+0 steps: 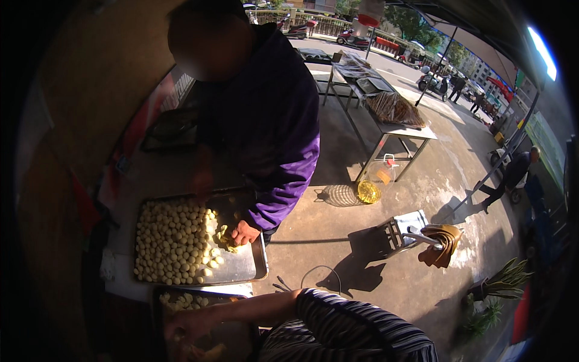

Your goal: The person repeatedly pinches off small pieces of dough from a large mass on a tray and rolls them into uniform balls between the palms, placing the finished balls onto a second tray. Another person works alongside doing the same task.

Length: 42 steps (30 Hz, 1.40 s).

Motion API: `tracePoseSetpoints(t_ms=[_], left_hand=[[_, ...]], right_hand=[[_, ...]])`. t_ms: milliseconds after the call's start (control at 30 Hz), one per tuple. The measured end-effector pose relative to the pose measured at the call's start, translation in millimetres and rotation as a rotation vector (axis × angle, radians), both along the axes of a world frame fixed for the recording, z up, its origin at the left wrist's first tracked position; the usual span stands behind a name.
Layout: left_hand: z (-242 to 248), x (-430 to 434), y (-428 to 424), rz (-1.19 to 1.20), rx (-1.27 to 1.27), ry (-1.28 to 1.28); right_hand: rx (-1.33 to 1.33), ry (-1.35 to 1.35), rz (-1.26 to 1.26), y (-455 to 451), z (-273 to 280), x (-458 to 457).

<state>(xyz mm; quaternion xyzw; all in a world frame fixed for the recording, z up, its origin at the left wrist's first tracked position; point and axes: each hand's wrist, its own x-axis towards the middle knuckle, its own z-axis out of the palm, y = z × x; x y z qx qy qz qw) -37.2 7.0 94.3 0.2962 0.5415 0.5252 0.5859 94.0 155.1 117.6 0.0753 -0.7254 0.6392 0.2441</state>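
A striped sleeve leads to my right hand (183, 328), dim and blurred over the lower dark metal tray (235, 332). A small pale piece shows at its fingers; the grip is unclear. Small pale lumps, apparently dough (185, 301), lie at that tray's upper end. A yellowish piece (210, 352) lies lower down in shadow. My left hand is out of view. Above, a larger metal tray (260, 258) holds many round pale balls (172, 240). A co-worker's hand (245, 233) is on a crumpled yellowish mass (225, 237) there.
A co-worker in a purple jacket (285, 158) leans over the large tray. Right of the trays stand a stool (409, 221) with a brown item, a plastic jug with yellow liquid (371, 190) and a metal table (407, 131) with covered goods. A cable (321, 267) lies on the floor.
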Motion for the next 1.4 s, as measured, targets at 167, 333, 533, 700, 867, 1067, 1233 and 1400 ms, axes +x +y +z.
tracePoseSetpoints(t_ms=[167, 333, 533, 700, 867, 1067, 1233, 1400], left_hand=[[-10, -9, -9, -0.032, 0.012, -0.018], [-23, -27, -15, -0.096, 0.054, -0.034], [-20, -27, -29, -0.311, 0.339, 0.073], [-11, -13, -45, 0.154, -0.055, -0.342], [-7, -11, -41, 0.106, 0.001, -0.151], [-6, -4, -38, 0.135, -0.026, -0.078], [15, 10, -26, 0.15, -0.044, -0.013], [61, 39, -20, 0.189, -0.051, 0.078]], right_hand=[[0.153, 0.01, 0.061, 4, 12, 7], [0.174, -0.099, 0.053, 0, 19, 11], [0.033, -0.102, -0.03, 0, -4, 6], [0.028, -0.242, -0.061, 10, -34, -5], [0.027, -0.015, 0.063, -8, -23, -11], [0.068, -0.124, 0.084, -1, 0, 15], [-0.228, -0.305, 0.29, 6, 1, 14], [-0.006, -0.068, 0.323, -10, 6, 2]])
